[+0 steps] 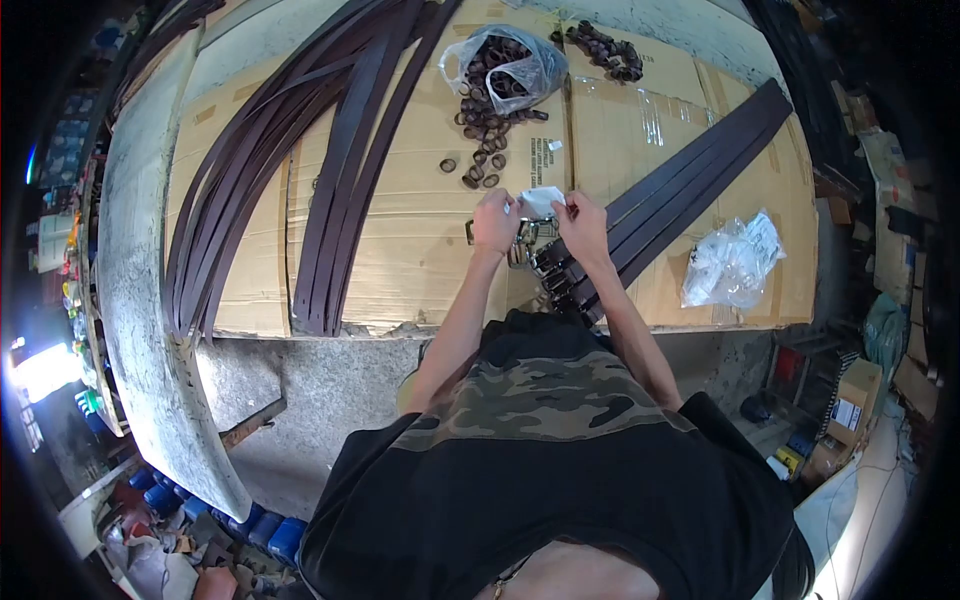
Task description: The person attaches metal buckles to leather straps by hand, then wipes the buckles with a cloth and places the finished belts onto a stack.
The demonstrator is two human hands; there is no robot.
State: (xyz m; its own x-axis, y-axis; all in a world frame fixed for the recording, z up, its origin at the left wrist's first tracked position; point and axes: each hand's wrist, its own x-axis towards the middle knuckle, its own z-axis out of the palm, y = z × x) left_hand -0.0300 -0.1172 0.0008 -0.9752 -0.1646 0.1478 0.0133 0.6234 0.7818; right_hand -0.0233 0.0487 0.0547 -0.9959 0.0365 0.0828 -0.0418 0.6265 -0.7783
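Between my two hands is a small white plastic packet (541, 201). My left hand (496, 222) pinches its left side, and my right hand (582, 226) pinches its right side. Metal belt buckles (524, 247) lie on the cardboard just below the packet. Close to my right forearm, a stack of dark brown belt straps (665, 195) fans out to the upper right, with dark buckles (562, 280) at its near end. Beyond my hands, loose brown leather loops (483, 150) are scattered, spilling from a clear plastic bag (527, 75).
Long dark straps (345, 190) cover the left of the cardboard-topped table (420, 270). More loops (608, 52) sit in a bundle at the back. A crumpled clear bag (735, 260) lies at right. A pale board (150, 300) runs along the left side; boxes (852, 400) stand at lower right.
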